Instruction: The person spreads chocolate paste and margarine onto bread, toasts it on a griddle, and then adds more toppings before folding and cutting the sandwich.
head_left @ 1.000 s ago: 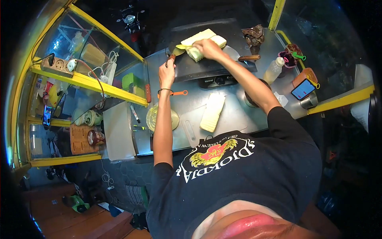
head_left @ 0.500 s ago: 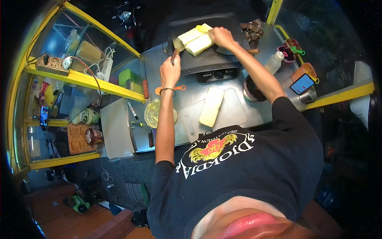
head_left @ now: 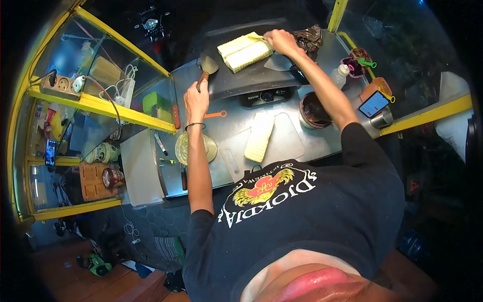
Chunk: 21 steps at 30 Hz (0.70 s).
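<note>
My left hand (head_left: pixel 196 104) is closed round the wooden handle of a scraper (head_left: pixel 209 64), whose broad metal blade stands just left of a pale yellow ridged bread (head_left: pixel 245 54). That bread lies in two long halves side by side on a dark flat griddle (head_left: pixel 236 83). My right hand (head_left: pixel 282 41) has its fingers closed at the bread's right end, where a yellow flap is lifted. A second scraper (head_left: pixel 278 62) lies on the griddle below my right wrist. A similar pale bread (head_left: pixel 259 138) rests on a translucent cutting board (head_left: pixel 288 135) nearer my body.
A tub of yellow spread (head_left: pixel 206 150) stands beside my left forearm, with an orange tool (head_left: pixel 215 114) beyond it. Right of the board are a dark-filled tub (head_left: pixel 312 111), a squeeze bottle (head_left: pixel 340 76) and a phone (head_left: pixel 374 103). Yellow frame bars (head_left: pixel 103 108) border the counter.
My left hand has drawn the scraper left, away from the bread's left end. My right hand stays at the bread's right end. The whole view has shifted slightly.
</note>
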Motion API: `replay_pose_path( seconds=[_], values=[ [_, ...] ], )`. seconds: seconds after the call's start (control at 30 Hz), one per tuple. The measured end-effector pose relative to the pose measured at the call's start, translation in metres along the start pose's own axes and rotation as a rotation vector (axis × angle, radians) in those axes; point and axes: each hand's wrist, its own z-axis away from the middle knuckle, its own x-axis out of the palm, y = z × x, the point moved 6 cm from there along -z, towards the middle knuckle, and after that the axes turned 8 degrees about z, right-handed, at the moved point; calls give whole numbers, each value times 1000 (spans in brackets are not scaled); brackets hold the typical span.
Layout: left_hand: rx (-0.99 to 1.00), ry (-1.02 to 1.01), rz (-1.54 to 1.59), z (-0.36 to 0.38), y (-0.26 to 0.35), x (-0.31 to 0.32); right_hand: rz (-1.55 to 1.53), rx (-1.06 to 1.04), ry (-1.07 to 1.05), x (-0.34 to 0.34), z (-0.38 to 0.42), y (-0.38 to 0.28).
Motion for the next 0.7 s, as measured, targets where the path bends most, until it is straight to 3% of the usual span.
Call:
replay_pose_path(
  seconds=[0.07,0.13,0.23,0.27,0.33,0.43,0.6,0.67,0.7],
  values=[
    [14,-5,2,6,-7,-2,318,-181,-342,19,3,-12],
    [149,130,-18,20,-4,-4,147,-223,-211,-10,3,-24],
    [53,15,34,34,7,-1,135,-116,-101,-21,-10,-14],
    [33,-4,35,38,6,4,166,-116,-115,-11,-12,-7],
    [36,17,57,42,8,12,221,-225,-342,10,-10,-2],
    [78,67,123,35,-9,18,164,-202,-366,-17,-15,-3],
    [86,49,176,33,-12,31,175,-80,-149,-13,-36,8],
    [75,73,180,28,-16,28,174,-254,-376,13,-42,11],
    [69,73,148,30,-18,25,96,-312,-375,6,-46,9]
  ],
)
